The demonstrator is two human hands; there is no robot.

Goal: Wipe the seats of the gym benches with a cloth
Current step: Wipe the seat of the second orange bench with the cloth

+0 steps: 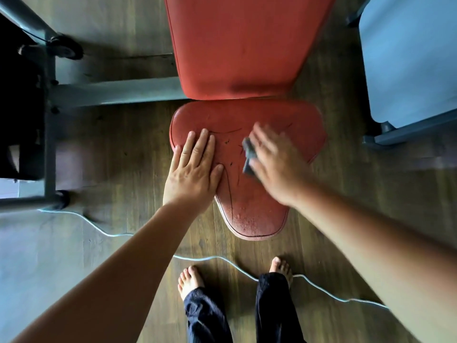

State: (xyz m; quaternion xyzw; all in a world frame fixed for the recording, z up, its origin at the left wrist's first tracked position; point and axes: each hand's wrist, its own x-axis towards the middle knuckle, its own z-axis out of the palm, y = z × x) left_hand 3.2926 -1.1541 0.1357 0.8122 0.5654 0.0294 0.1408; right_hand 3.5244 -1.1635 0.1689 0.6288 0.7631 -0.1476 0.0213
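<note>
The left hand (195,167) lies flat and empty, fingers spread, on the left side of the red seat (249,214). On the seat's right half, the blurred right hand (274,162) presses a dark cloth (248,154) against the cracked pad, fingers wrapped over it.

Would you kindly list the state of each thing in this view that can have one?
Left hand: flat, palm down, open on the seat pad.
Right hand: blurred, pressing the cloth to the pad.
Cloth: grey, bunched under the right hand's fingers.
Seat pad: red, creased, cracked.
Back pad: red, untouched.
Cable: loose on the floor.
</note>
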